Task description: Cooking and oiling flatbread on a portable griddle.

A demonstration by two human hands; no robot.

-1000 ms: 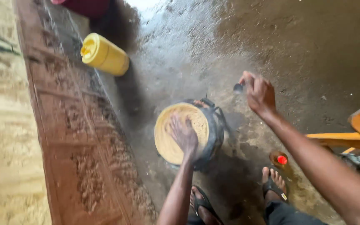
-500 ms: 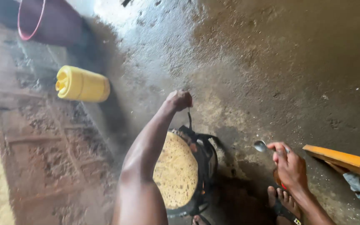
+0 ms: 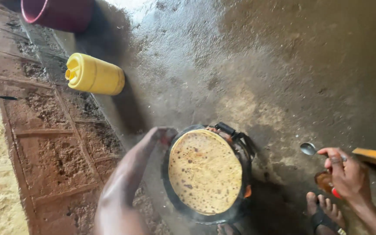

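A round, brown-spotted flatbread (image 3: 204,172) lies flat in a black pan (image 3: 240,204) on the concrete floor (image 3: 283,65); it looks thin, soft, hot, best lifted by its edge. The left hand (image 3: 162,134) touches the pan's rim, fingers curled; the right hand (image 3: 347,174) pinches a spoon (image 3: 308,149).

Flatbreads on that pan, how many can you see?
1. A single browned flatbread lies flat in the black pan, with the left hand at the pan's rim. Another could be hidden beneath it; that cannot be told.
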